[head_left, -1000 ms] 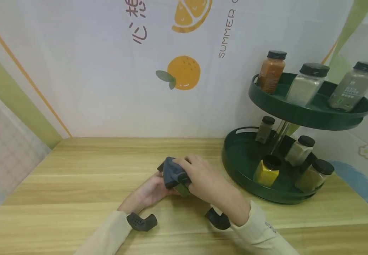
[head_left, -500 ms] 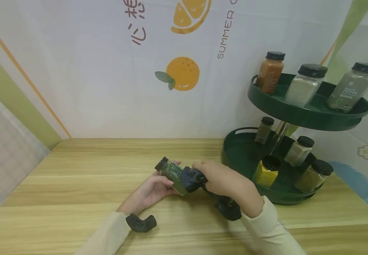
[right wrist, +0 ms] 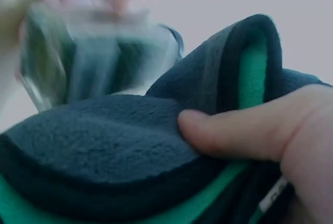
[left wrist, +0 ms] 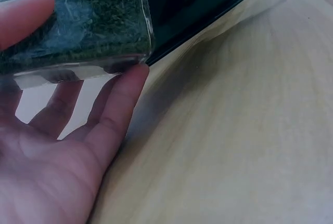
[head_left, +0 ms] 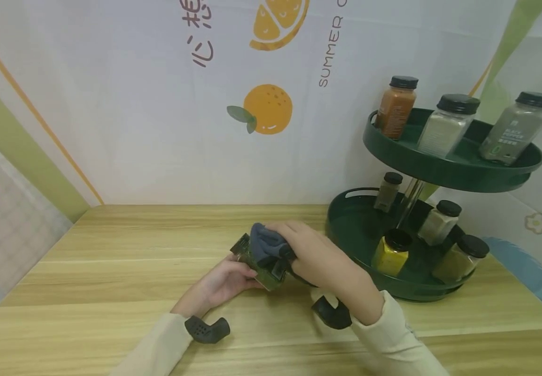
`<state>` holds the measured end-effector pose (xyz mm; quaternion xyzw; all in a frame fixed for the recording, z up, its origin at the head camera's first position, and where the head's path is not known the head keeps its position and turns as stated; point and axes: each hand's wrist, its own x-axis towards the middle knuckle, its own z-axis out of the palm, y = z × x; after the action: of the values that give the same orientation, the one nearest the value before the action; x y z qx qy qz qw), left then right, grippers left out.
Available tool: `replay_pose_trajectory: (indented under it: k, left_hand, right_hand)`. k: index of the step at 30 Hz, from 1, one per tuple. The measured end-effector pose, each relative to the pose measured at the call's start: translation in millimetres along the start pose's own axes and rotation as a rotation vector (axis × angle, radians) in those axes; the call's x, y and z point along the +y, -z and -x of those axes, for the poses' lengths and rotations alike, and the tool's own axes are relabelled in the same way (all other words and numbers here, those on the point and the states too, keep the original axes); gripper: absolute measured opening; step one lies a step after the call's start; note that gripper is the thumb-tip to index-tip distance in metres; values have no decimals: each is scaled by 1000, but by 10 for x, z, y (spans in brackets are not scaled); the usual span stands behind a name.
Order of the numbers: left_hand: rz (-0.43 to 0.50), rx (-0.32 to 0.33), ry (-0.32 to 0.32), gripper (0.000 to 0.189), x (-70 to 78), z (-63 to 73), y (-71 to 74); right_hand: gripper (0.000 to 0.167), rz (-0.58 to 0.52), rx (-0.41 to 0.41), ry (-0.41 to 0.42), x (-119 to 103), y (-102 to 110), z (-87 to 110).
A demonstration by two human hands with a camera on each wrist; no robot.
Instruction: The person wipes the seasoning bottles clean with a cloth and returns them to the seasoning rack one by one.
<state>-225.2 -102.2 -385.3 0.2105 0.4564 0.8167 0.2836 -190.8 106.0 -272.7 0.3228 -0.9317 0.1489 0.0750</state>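
A clear glass spice jar (left wrist: 99, 26) of dried green herb flakes lies tilted in my left hand (head_left: 224, 279), its black lid pointing up and left in the head view. The left thumb is on one side of the glass and the fingers support it from below. My right hand (head_left: 313, 256) grips a bunched dark blue-grey cloth (head_left: 268, 244) against the jar, covering much of it. Up close in the right wrist view, the cloth (right wrist: 114, 135) shows black edging and a green underside, with the thumb pressing on it; the jar behind is blurred.
On the right of the wooden table (head_left: 134, 277) stands a dark green two-tier round rack (head_left: 454, 172). Several black-lidded spice jars sit on its tiers, including an orange-brown jar (head_left: 395, 109) and a yellow jar (head_left: 391, 254). A printed white curtain (head_left: 158, 130) hangs behind.
The right hand with the cloth has moved off the jar to the right, uncovering it, then back up and left onto it. The left hand stays nearly still with the jar.
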Motion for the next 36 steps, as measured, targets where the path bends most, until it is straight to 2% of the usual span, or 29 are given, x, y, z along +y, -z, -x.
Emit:
replay_pose_trajectory:
  k: [3, 6, 8, 15, 22, 25, 27, 30, 33, 36]
  left_hand:
    - [-23, 1, 3, 55, -5, 4, -2]
    - [-22, 13, 8, 55, -7, -1, -8]
    - [-9, 22, 11, 58, -5, -6, -15]
    - [19, 27, -8, 72, 14, -14, -26]
    - [20, 31, -32, 74, 12, -13, -5]
    - [30, 58, -38, 74, 18, -12, -7]
    - [40, 81, -39, 75, 22, -13, -7]
    - [37, 83, -30, 76, 27, -18, -7]
    - [12, 38, -22, 73, 21, -24, -3]
    - [-38, -16, -28, 67, 5, -28, 3]
  right_hand:
    - [61, 54, -5, 88, -58, -103, -14]
    - [60, 100, -25, 102, -74, -146, -10]
    - [59, 94, -45, 78, -62, -138, -5]
    - [51, 79, -202, -52, -5, -63, 18]
    - [45, 55, -288, -156, 27, -18, 39]
    - [41, 100, -297, -209, 49, -7, 51]
    - [37, 153, -271, -233, 63, -4, 55]
    - [38, 223, -181, -235, 67, 1, 45]
    - [44, 201, -72, -195, 31, -4, 23]
    - [54, 132, 19, -107, -33, -39, -9]
